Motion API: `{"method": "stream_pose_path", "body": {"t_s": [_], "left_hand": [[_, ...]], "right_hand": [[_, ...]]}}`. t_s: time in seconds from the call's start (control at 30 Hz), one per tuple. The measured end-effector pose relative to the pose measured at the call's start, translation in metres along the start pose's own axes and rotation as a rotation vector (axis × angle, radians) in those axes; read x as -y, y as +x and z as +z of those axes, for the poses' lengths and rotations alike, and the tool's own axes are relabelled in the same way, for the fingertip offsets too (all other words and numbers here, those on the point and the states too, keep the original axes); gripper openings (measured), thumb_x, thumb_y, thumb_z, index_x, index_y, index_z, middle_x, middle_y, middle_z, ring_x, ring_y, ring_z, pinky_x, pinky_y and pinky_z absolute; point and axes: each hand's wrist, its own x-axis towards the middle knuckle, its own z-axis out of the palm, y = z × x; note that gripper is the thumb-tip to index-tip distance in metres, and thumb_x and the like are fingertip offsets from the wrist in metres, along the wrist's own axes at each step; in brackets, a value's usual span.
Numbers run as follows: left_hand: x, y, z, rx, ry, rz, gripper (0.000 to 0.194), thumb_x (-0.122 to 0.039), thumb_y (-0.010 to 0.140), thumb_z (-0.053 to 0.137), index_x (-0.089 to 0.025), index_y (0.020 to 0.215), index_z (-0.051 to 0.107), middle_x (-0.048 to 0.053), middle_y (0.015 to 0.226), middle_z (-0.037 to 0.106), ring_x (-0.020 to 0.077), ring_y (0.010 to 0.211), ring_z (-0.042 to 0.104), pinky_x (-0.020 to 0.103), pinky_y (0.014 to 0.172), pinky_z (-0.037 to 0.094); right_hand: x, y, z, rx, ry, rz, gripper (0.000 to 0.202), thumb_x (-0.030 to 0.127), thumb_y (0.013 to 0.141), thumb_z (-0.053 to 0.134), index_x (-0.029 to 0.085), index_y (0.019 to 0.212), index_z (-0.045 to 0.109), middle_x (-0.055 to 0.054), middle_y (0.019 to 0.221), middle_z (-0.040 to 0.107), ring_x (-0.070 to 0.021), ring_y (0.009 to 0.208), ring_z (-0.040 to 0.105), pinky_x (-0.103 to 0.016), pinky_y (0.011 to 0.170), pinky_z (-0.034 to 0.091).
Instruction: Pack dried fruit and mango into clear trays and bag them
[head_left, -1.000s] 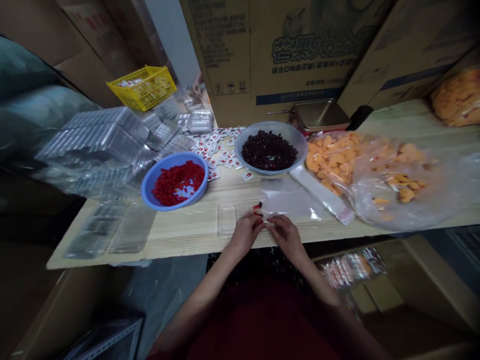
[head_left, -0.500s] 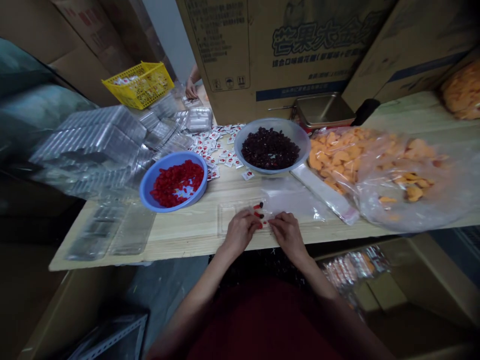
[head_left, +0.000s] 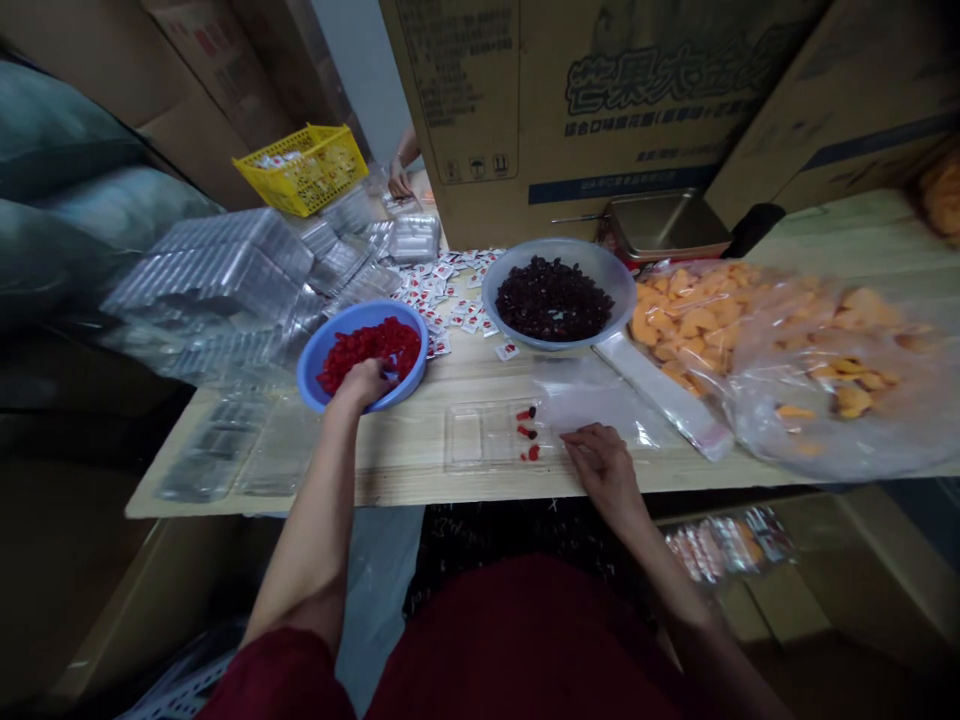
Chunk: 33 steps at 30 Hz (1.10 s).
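My left hand reaches over the near rim of a blue bowl into small red pieces. Its fingertips dip among them, blurred and partly hidden. My right hand hovers at the right of a clear plastic tray, fingers loosely bent and apart, with nothing visible between them. At the tray's right end, two red pieces with dark tips lie one below the other. Nearest me is a red piece without a clear dark tip. A clear plastic bag lies flat beyond my right hand.
Dark pieces fill a whitish bowl. Small printed sachets are scattered behind it. Clear trays are stacked left, near a yellow basket. A large bag of orange pieces lies right. Another person's hand shows beside the carton.
My left hand has left the tray and moved left into the blue bowl. My right hand has drawn slightly right, off the red piece. The whole view has shifted a little.
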Motion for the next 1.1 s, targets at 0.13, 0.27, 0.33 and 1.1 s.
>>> {"method": "stream_pose_path", "body": {"t_s": [0.13, 0.27, 0.33, 1.1], "left_hand": [[0.007, 0.017, 0.011, 0.107, -0.007, -0.003, 0.009, -0.012, 0.059, 0.070, -0.019, 0.057, 0.066, 0.003, 0.056, 0.065, 0.0199, 0.058, 0.061, 0.026, 0.063, 0.043], [0.009, 0.007, 0.010, -0.050, 0.007, -0.039, 0.004, -0.019, 0.071, 0.068, -0.016, 0.071, 0.070, 0.007, 0.067, 0.069, 0.0217, 0.070, 0.062, 0.029, 0.072, 0.043], [0.011, 0.001, 0.006, -0.169, 0.011, -0.064, 0.012, -0.022, 0.080, 0.063, -0.014, 0.084, 0.071, 0.010, 0.078, 0.071, 0.0226, 0.078, 0.062, 0.032, 0.079, 0.043], [-0.110, -0.149, 0.094, 0.158, -0.358, 0.671, 0.015, -0.028, 0.092, 0.058, -0.024, 0.092, 0.072, 0.007, 0.094, 0.071, 0.0217, 0.092, 0.064, 0.035, 0.084, 0.048]], "right_hand": [[0.011, -0.004, 0.014, 0.093, -0.071, -0.061, 0.022, 0.026, 0.096, 0.052, 0.024, 0.107, 0.071, -0.008, 0.101, 0.061, -0.0253, 0.096, 0.053, -0.041, 0.085, 0.041], [0.019, -0.009, 0.023, 0.213, -0.234, -0.118, 0.024, 0.023, 0.096, 0.053, 0.028, 0.112, 0.071, -0.009, 0.103, 0.057, -0.0269, 0.098, 0.050, -0.042, 0.084, 0.039], [0.019, -0.010, 0.024, 0.222, -0.265, -0.120, 0.021, 0.023, 0.095, 0.054, 0.026, 0.105, 0.072, -0.009, 0.101, 0.057, -0.0271, 0.098, 0.049, -0.043, 0.084, 0.038], [0.005, -0.022, 0.020, 0.163, -0.183, -0.064, 0.024, 0.030, 0.092, 0.062, 0.030, 0.115, 0.068, -0.008, 0.115, 0.057, -0.0286, 0.111, 0.050, -0.044, 0.091, 0.041]]}}
